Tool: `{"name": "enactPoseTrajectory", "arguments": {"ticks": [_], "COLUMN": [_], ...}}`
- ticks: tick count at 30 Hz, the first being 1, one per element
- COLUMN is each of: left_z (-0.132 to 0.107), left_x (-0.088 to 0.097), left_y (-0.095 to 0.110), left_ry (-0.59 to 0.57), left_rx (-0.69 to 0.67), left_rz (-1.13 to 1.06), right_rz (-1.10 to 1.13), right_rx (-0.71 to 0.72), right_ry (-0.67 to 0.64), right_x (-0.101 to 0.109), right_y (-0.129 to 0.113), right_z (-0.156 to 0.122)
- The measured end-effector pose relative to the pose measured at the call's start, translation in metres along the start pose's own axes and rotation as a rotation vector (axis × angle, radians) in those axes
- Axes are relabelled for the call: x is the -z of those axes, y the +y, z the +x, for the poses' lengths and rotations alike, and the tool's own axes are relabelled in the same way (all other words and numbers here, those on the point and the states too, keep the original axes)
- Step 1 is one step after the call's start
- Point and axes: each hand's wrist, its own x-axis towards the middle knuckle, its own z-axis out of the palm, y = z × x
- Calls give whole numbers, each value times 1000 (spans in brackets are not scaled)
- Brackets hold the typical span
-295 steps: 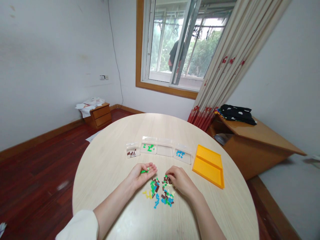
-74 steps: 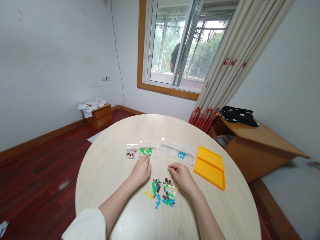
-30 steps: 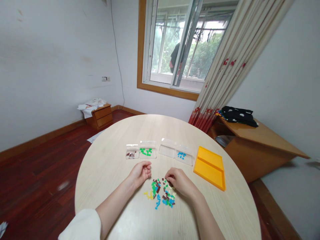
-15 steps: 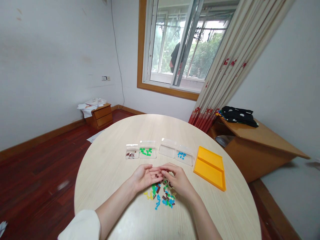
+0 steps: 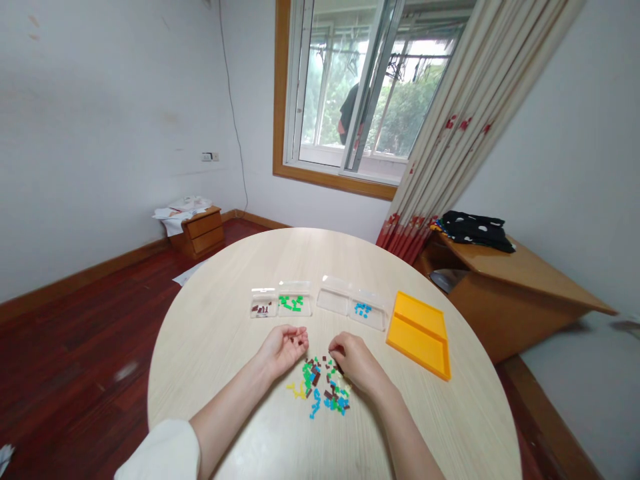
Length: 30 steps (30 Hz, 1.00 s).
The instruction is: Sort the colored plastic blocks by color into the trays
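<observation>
My left hand is palm up with its fingers curled in, cupping small dark brown bricks. To its right my right hand hovers palm down at the edge of a loose pile of toy bricks. Its thumb and forefinger are pinched together; whatever lies between them is too small to make out. Brown, green, blue and pale bricks are mixed in that pile, with yellow pieces on its left side. Part of the pile's right side is hidden by my right hand.
Beyond my hands stand clear plastic boxes: one with brown bricks, one with green bricks, one with blue bricks. A bare clear box sits between them. A yellow tray lies at the right of the round table.
My hands have drawn apart. The left has moved slightly left and its fingers have curled in; the right has moved off the left palm, back over the pile's right side.
</observation>
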Motion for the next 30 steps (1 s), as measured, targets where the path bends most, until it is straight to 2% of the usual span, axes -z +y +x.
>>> {"name": "enactPoseTrajectory", "arguments": {"ticks": [7,15,18,21,24,27,30], "left_z": [-5,-3,-3,-3,-4,-6,-8], "left_x": [-5,-2,-1,0,1,0,-2], "left_y": [1,1,1,1,-1,-3,-4], "left_ry": [39,41,27,-6,-90,-181,-190], "left_rx": [4,-19,-13,25,118,190,183], "left_rz": [-17,-11,15,63,106,113,116], "right_rz": [119,45,68,161,272,351,373], "right_rx": [102,126,128,145,209,277,298], "right_ry": [-44,-94,-37,125,252,260,246], "right_x": [1,-5,-1,5,7,3,2], "right_y": [-10,-8,-10,-16,-22,-25,-26], "right_z": [-1,0,0,1,2,1,1]}}
